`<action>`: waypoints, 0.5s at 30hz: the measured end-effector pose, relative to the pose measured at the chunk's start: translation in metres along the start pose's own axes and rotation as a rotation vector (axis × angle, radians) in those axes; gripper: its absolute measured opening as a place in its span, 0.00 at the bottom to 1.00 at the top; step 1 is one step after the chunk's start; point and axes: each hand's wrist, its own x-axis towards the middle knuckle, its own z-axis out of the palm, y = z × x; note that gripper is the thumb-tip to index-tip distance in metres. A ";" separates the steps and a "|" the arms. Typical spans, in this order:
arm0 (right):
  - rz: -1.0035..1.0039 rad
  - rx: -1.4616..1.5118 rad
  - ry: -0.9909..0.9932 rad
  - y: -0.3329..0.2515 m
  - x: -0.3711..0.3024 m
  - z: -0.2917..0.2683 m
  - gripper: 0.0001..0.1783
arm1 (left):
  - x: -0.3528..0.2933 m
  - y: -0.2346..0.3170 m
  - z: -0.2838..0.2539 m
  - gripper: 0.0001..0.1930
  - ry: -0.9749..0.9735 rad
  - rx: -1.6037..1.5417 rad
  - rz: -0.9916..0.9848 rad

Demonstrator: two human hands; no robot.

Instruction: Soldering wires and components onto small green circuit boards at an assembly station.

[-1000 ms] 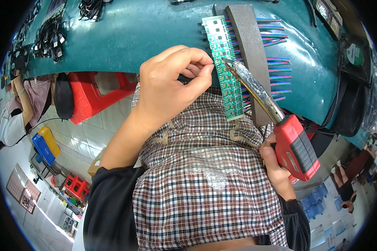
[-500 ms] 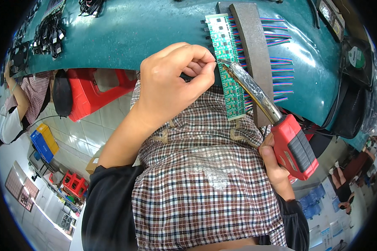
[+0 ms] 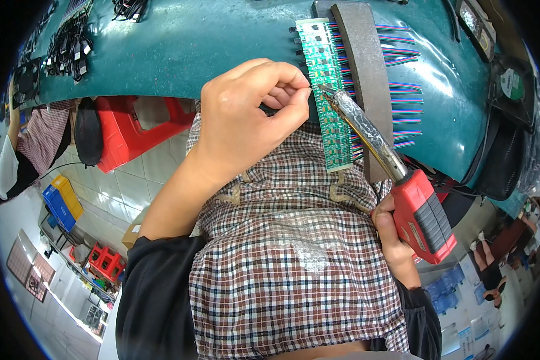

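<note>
A long green circuit board panel [image 3: 331, 129] lies at the table's front edge, its small parts in rows. Striped ribbon wires [image 3: 407, 99] run from its right side beneath a heavy grey bar [image 3: 366, 78]. My right hand [image 3: 393, 234] is wrapped round the red handle of a soldering gun [image 3: 415, 210]. The gun's tip points up and left, over the board's upper middle; whether it touches cannot be told. My left hand [image 3: 246, 114] is pinched closed beside the board's left edge, thumb against forefinger. What it pinches is too small to make out. Black connectors [image 3: 295, 41] stick out along that edge.
Bundles of black cables [image 3: 69, 51] lie on the green table [image 3: 180, 54] at the far left. A black fan [image 3: 510, 87] stands at the right. Below the table's left side is a red stool [image 3: 117, 129]. Another person [image 3: 39, 135] sits at the far left.
The soldering gun's tip has shifted slightly right over the board, and its handle sits a little lower. My left hand has barely moved. The person at far left has shifted.
</note>
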 end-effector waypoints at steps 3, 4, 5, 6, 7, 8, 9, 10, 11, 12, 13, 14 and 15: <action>0.086 0.079 -0.007 -0.001 -0.001 0.000 0.05 | 0.000 0.001 0.000 0.06 0.001 0.000 -0.006; 0.086 0.079 -0.008 -0.001 -0.002 0.000 0.05 | 0.000 0.001 0.000 0.06 0.000 0.000 -0.006; 0.085 0.062 -0.013 -0.001 -0.002 0.000 0.04 | 0.000 0.001 -0.001 0.06 0.001 0.001 -0.007; 0.084 0.046 -0.017 -0.001 -0.002 0.000 0.05 | 0.000 0.000 0.000 0.06 0.000 0.006 -0.005; 0.084 0.047 -0.017 0.000 -0.001 0.000 0.05 | 0.000 0.000 0.000 0.06 -0.001 0.011 -0.002; 0.070 0.034 -0.010 0.000 0.000 0.001 0.05 | 0.000 0.000 0.000 0.06 -0.001 0.011 -0.002; 0.056 0.021 -0.004 0.000 0.000 0.001 0.05 | 0.000 0.000 0.000 0.06 -0.001 0.012 -0.003; 0.056 0.021 -0.005 -0.002 -0.001 0.000 0.05 | 0.000 -0.001 0.000 0.06 0.000 0.012 -0.003; 0.082 -0.016 -0.027 -0.004 -0.003 -0.003 0.04 | 0.000 -0.001 0.000 0.06 0.001 0.011 -0.004; 0.108 -0.052 -0.048 -0.006 -0.004 -0.005 0.04 | 0.001 0.000 0.000 0.06 0.000 0.013 -0.004; 0.108 -0.052 -0.049 -0.007 -0.003 -0.005 0.04 | 0.001 0.000 0.000 0.06 -0.001 0.015 -0.005; 0.081 -0.100 -0.034 -0.007 -0.002 -0.005 0.04 | 0.001 0.000 0.000 0.06 -0.001 0.016 -0.006; 0.053 -0.147 -0.020 -0.008 -0.002 -0.004 0.06 | 0.001 -0.001 0.000 0.06 0.001 0.014 -0.006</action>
